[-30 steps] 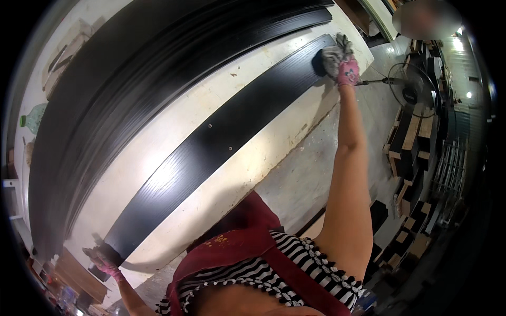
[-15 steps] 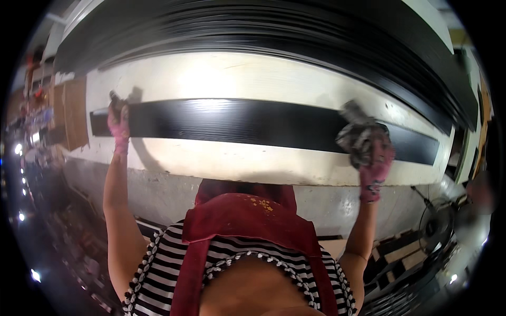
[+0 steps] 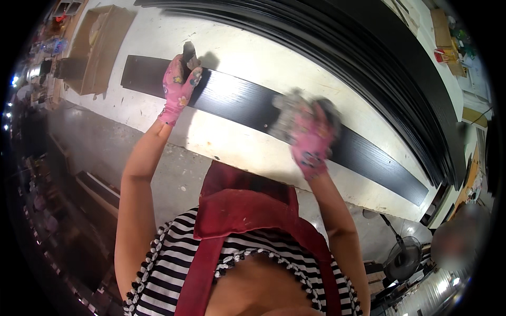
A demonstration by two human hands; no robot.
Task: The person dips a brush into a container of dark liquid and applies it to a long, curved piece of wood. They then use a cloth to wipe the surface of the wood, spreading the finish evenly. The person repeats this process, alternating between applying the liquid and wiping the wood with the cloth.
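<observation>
A long black board [image 3: 237, 97] with a fine wood grain lies across a white worktop [image 3: 237, 139], slanting down to the right. Over its left part is my left hand [image 3: 178, 89], in a pink flowered glove. Its fingers and thumb are closed around a small dark grey thing [image 3: 188, 51] that sticks out past the board's far edge; its kind is unclear. My right hand [image 3: 312, 134], gloved alike and blurred by motion, presses a crumpled grey rag [image 3: 289, 113] onto the board right of its middle.
Several long black mouldings [image 3: 337, 63] lie stacked along the worktop's far side. An open cardboard box [image 3: 103, 50] stands at the left end. Below right, a black fan [image 3: 403, 258] stands on the floor. Small goods [image 3: 450, 52] sit at the far right.
My right hand has moved left along the board with the rag. My left hand now sits farther in from the board's left end. The view has turned, so the board appears slanted.
</observation>
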